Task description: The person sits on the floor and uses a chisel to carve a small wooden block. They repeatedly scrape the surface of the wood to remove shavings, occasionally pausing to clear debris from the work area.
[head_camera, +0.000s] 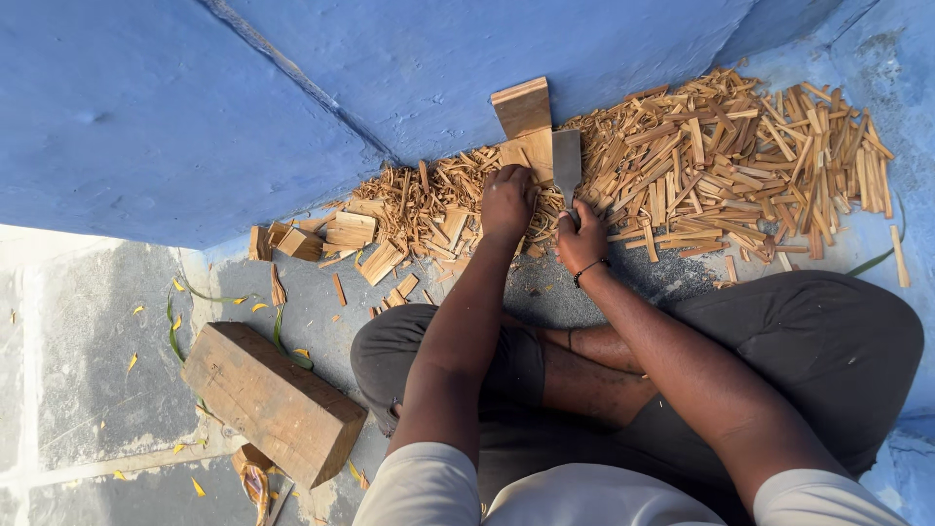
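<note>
**A:** What is the left hand (506, 200) doing?

**B:** It is curled narrow, fingers bent down over a small wooden piece (531, 151) that stands on the floor (321, 302) just at its 1 o'clock. The fingertips press on the wood's near edge; the palm side is hidden, so I cannot tell how much of the piece it wraps.

**A:** And the right hand (581, 239)?

**B:** Closed in a fist around the handle of a flat metal blade (567, 161). The blade rises toward 12 o'clock from the fist and stands edge-on against the right side of the wooden piece. The handle itself is wholly covered by the fingers. A dark band sits on that wrist.

**A:** Where does the wood sit among the rest?

**B:** Near the frame's centre top, against the blue wall (438, 58), with a taller slab (523, 105) leaning behind it at 12 o'clock. A heap of split sticks (740, 156) spreads to 3 o'clock, and finer chips (409, 200) to 9 o'clock.

**A:** Anything else?

**B:** A thick wooden block (273, 399) lies on the floor at 7 o'clock from the hands, well apart. The person's crossed legs hide the floor below the forearms.
</note>
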